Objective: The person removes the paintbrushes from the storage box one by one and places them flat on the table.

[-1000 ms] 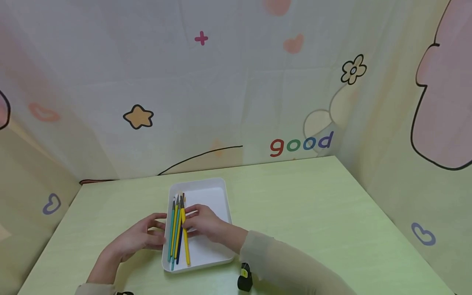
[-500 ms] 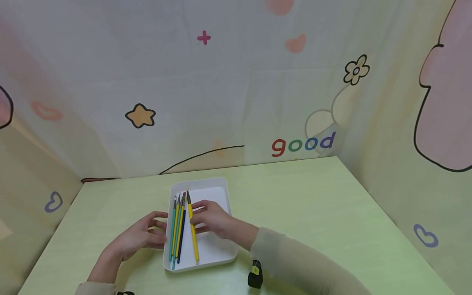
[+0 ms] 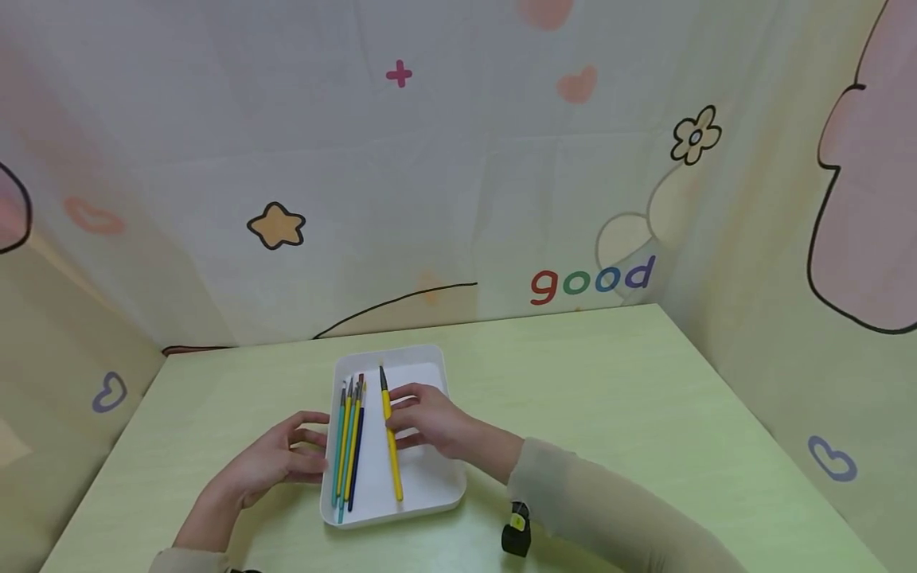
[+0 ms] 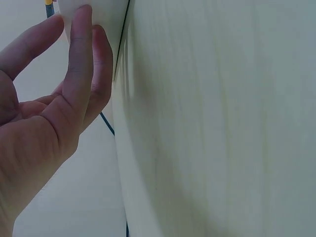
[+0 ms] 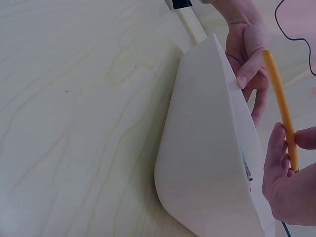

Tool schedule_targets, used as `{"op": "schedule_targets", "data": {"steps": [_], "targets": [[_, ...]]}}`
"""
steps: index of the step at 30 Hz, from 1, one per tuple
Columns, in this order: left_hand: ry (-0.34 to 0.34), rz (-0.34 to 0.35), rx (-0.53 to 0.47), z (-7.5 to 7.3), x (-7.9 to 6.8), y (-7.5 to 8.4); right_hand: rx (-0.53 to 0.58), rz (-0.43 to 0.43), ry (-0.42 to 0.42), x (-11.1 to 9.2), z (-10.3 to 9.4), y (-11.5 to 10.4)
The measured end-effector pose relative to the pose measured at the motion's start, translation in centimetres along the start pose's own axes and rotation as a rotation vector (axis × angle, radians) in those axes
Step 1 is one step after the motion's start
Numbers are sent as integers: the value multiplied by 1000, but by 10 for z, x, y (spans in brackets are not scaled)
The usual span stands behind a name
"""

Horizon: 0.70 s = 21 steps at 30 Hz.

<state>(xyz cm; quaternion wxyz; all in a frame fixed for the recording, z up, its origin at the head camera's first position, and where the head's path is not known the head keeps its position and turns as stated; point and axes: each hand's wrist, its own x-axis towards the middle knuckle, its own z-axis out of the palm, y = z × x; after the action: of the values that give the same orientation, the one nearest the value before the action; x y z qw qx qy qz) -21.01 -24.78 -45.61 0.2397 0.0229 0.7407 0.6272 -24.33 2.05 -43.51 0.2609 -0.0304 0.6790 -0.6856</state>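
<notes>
A white rectangular tray rests on the table, its outer wall large in the right wrist view. My right hand pinches a yellow-handled paintbrush between thumb and fingers, over the tray's middle, bristles pointing away; the right wrist view shows its handle raised above the rim. Several thin paintbrushes with teal, yellow and dark blue handles lie side by side along the tray's left inside. My left hand touches the tray's left wall with loosely bent fingertips.
The pale green wood-grain table stretches to both sides of the tray. Behind it hangs a printed cloth with stars, hearts and the word "good". A black wrist device hangs below the right sleeve.
My right hand has drawn the yellow-handled paintbrush rightward, away from the bunch at the tray's left side. My left hand has stayed at the tray wall.
</notes>
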Motion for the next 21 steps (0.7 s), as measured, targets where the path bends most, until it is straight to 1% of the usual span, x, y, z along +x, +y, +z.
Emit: {"op": "schedule_targets", "data": {"steps": [6, 10, 15, 21], "targets": [[-4, 15, -14, 0, -3, 0, -21, -5, -8, -4, -7, -3], [1, 8, -20, 0, -2, 0, -37, -11, -11, -9, -13, -6], [11, 3, -19, 0, 0, 1, -53, -21, -12, -14, -24, -9], [4, -1, -15, -1, 0, 0, -59, -36, -17, -18, -39, -7]]}}
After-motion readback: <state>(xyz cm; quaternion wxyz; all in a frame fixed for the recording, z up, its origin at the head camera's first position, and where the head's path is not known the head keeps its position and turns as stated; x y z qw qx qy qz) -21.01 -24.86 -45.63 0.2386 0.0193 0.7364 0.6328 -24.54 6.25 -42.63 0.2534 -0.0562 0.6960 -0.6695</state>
